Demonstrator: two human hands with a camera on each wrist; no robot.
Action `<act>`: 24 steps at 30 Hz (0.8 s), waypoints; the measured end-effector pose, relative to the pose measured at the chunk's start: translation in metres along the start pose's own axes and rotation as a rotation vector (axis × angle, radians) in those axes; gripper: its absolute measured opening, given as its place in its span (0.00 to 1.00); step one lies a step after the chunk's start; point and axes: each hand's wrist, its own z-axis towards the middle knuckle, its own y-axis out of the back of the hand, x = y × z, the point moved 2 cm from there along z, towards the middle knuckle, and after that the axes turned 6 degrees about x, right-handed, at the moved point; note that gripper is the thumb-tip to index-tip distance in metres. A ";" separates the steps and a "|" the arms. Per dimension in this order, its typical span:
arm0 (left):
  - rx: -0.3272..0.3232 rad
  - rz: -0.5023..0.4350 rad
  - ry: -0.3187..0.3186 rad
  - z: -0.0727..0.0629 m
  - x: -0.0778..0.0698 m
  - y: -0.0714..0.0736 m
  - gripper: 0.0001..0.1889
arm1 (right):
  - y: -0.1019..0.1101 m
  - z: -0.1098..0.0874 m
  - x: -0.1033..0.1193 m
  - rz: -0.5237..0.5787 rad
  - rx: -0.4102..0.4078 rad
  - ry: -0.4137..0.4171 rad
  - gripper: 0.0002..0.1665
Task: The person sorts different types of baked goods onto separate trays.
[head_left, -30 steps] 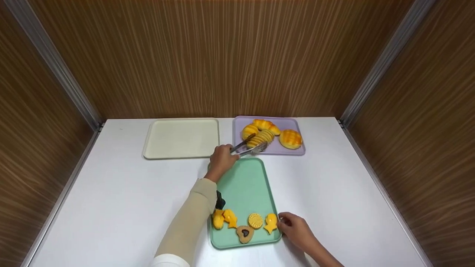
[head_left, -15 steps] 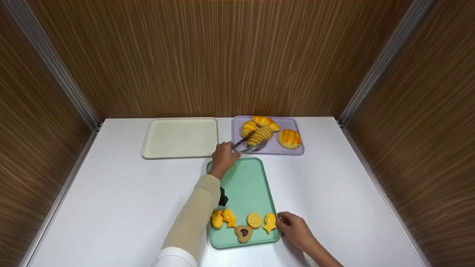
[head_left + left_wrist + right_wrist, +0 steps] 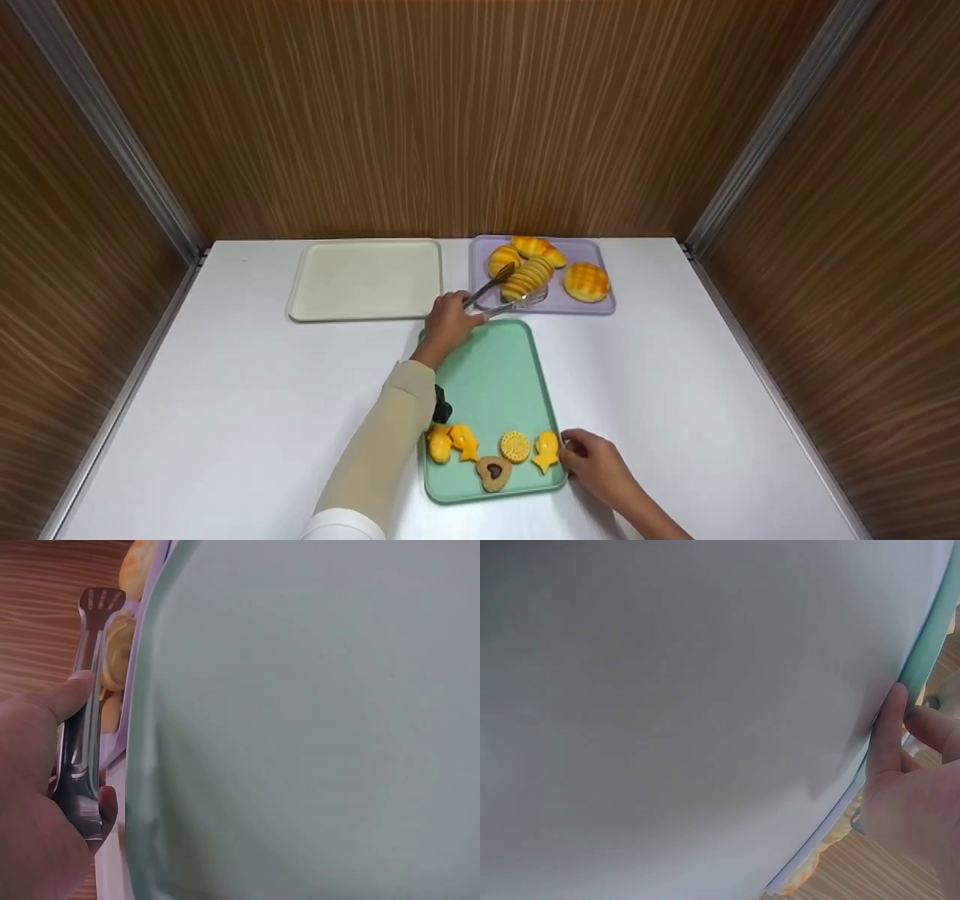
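In the head view my left hand (image 3: 448, 322) grips a pair of metal tongs (image 3: 491, 289), reaching across the far end of the green tray. The tong arms stand apart on either side of a long ridged bread roll (image 3: 529, 277) lying on the purple tray (image 3: 555, 304). The left wrist view shows the thumb (image 3: 79, 686) along one arm of the tongs (image 3: 86, 720). My right hand (image 3: 596, 461) is at the near right edge of the green tray (image 3: 499, 375); in the right wrist view its thumb and finger pinch the green rim (image 3: 926, 649).
A round ridged bun (image 3: 503, 259), a croissant-like roll (image 3: 538, 249) and a checked round bun (image 3: 587, 281) share the purple tray. A cream tray (image 3: 367, 281) lies at the back left. Fish-shaped pieces (image 3: 546, 451), a round biscuit (image 3: 515, 446) and a heart biscuit (image 3: 493, 474) sit on the green tray.
The tongs have shifted slightly around the ridged roll, and their near arm has moved a little outward from it. The right hand has stayed in place.
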 end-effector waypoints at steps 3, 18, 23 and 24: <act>-0.008 -0.026 -0.002 -0.007 0.003 0.004 0.30 | 0.000 0.000 -0.001 -0.004 -0.003 0.011 0.20; 0.044 -0.134 -0.086 -0.080 0.006 0.029 0.28 | 0.003 0.003 -0.004 -0.012 0.009 -0.002 0.20; 0.085 -0.138 -0.089 -0.115 0.014 0.035 0.30 | 0.003 0.002 -0.004 0.017 0.020 0.006 0.19; 0.093 -0.135 -0.090 -0.122 0.016 0.036 0.30 | 0.003 0.002 -0.004 0.019 0.021 0.005 0.19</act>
